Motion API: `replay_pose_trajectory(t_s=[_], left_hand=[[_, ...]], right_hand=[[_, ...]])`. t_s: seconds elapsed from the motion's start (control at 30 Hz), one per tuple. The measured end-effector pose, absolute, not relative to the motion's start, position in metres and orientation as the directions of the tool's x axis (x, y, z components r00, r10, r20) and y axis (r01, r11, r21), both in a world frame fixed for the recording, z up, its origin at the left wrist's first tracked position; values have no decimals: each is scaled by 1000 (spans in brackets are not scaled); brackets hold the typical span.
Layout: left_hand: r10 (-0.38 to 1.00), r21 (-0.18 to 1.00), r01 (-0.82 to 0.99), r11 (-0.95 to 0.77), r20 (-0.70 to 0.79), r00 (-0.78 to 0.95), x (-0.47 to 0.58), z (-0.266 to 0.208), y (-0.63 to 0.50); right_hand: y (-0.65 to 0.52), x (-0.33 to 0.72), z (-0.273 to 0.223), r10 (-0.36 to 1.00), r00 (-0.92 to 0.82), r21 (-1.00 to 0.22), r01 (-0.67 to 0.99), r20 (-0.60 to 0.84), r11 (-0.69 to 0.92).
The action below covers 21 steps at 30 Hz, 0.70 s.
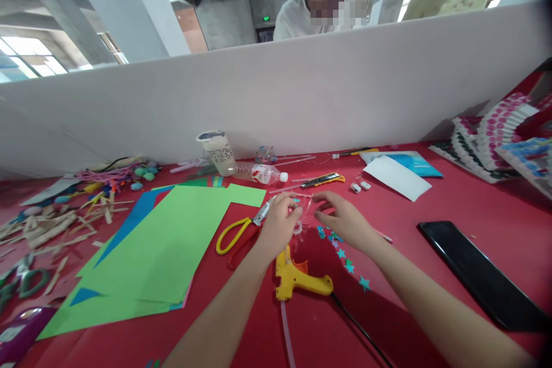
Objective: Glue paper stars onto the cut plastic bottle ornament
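My left hand (282,219) is in the middle of the table, its fingers curled at a clear plastic piece (307,211) whose exact shape is hard to make out. Facing it from the right, my right hand (340,214) has thumb and fingers apart, with the fingertips close to the same piece. A yellow glue gun (299,279) lies just below both hands, a glue stick (287,333) in its back end. Scissors with yellow and red handles (235,236) rest beside my left wrist. Small shiny stars (349,264) are scattered under my right forearm.
Green paper sheets (159,247) cover the left. Behind are a cup (217,155), a plastic bottle (261,173) and a yellow box cutter (323,180). A black phone (478,276) lies at right. A white partition (259,92) bounds the back; two people are beyond it.
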<state>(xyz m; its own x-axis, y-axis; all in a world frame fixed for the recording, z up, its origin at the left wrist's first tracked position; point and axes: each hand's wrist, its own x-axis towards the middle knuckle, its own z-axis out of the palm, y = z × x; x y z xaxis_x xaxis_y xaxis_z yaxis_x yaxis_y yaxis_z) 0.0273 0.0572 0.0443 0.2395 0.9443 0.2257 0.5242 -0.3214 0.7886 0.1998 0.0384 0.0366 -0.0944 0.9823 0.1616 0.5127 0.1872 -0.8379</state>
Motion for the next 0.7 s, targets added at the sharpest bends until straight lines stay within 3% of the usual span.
replay_pose_trajectory(t_s=[0.23,0.43,0.7], left_hand=[[967,830,503,-242,162,197,30,39,60],[973,847,491,-204,122,195,29,38,62],[958,779,565,-273,165,236,29,41,61]], right_hand=[[47,199,15,972,-97,-813,534,216,234],[41,197,27,879,-45,-710,571,475,413],[41,188,13,898,-54,-681,633,436,368]])
